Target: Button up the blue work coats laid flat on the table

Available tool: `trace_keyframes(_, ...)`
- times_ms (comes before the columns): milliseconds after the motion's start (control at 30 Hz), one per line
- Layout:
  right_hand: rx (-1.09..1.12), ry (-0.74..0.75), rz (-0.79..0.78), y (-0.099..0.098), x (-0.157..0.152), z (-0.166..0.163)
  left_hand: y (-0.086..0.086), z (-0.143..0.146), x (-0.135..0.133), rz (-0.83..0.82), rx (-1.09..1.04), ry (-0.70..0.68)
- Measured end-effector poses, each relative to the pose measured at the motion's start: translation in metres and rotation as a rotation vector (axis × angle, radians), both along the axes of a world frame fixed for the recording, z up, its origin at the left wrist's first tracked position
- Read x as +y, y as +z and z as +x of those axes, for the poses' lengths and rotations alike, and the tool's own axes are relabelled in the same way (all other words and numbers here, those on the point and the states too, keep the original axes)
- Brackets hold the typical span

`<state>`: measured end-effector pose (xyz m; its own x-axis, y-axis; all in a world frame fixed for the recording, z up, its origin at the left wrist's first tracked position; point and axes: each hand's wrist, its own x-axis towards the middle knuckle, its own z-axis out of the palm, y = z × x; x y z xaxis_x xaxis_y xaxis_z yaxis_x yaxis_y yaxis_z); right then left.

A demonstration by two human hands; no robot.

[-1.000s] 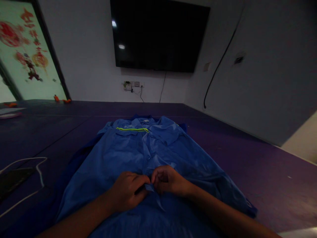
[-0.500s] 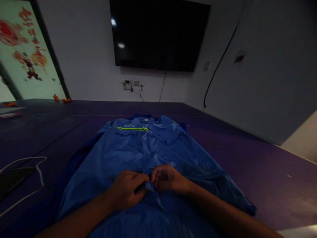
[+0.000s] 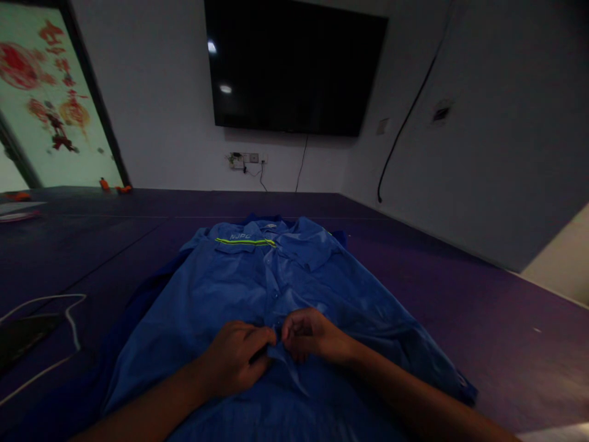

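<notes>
A blue work jacket [image 3: 230, 282] lies flat on the purple floor, its collar away from me and its hem toward me. Across one chest side runs a yellow-green stripe below pale lettering. At the lower front opening, my left hand [image 3: 242, 356] pinches the fabric edge. Close beside it, my right hand [image 3: 310, 334] has its fingers curled in at the same front placket. A loose flap of cloth [image 3: 289, 367] hangs down between the two hands. Small snap buttons show along the placket above them. What exactly lies between the fingertips is partly hidden.
To the left, a white cable [image 3: 73, 325] curves around a dark flat object [image 3: 27, 337]. A large black television [image 3: 294, 67] hangs on the far wall, with sockets [image 3: 248, 158] under it. Small orange things [image 3: 123, 189] lie by the glass door [image 3: 59, 104].
My left thumb and fingers have shifted slightly on the fabric edge, and the dark gap beneath them is smaller. The right hand stays nearly in place. The view has tilted up slightly.
</notes>
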<state>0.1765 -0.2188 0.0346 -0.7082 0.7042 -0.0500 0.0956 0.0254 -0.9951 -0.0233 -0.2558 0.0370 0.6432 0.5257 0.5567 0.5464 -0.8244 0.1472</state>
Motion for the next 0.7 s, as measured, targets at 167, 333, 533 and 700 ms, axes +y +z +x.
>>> trace_keyframes(167,0.003,0.017,-0.008,-0.0004,0.0005,0.0003,0.0005,-0.0001,0.0009,-0.002,0.007,-0.018)
trace_keyframes(333,0.009,0.001,-0.046,0.0007,-0.0003,-0.0005,-0.0007,0.0000,0.0018,0.020,0.001,-0.036)
trace_keyframes(533,0.018,0.005,-0.063,0.0045,-0.0022,-0.0013,-0.0017,0.0001,0.0009,0.014,0.006,-0.027)
trace_keyframes(700,0.000,0.003,-0.067,0.0064,-0.0030,-0.0019,-0.0001,0.0000,0.0001,0.003,0.011,-0.037)
